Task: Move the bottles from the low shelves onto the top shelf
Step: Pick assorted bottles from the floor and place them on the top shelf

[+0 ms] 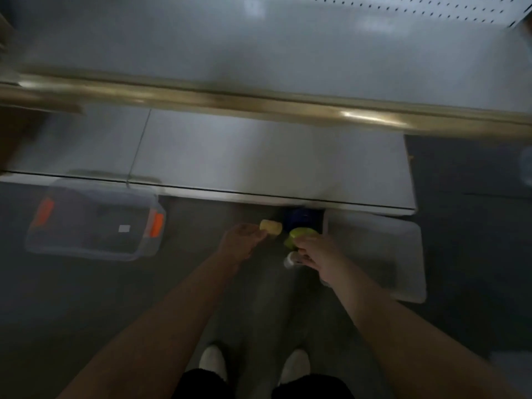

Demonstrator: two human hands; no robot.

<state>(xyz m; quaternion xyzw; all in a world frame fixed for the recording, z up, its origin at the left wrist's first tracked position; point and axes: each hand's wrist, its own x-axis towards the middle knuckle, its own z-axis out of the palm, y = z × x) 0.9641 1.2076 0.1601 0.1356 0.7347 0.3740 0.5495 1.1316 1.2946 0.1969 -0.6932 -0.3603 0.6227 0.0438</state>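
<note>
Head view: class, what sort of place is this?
Probably a shop aisle or stockroom: a metal shelf with a pegboard back panel, and a clear storage bin on the floor.

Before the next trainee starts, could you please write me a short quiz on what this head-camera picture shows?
1. True or false: both hands are empty.
2. What lies on the floor at the far left? A) a clear plastic bin with orange latches B) a cardboard box C) a metal bucket
3. Fill in: the left hand holds a pale ______ bottle.

Key
1. False: the left hand holds the yellow bottle, and the right hand grips the green-capped bottle.
2. A: the clear plastic bin lies left of the hands, below the lower shelf.
3. yellow
</note>
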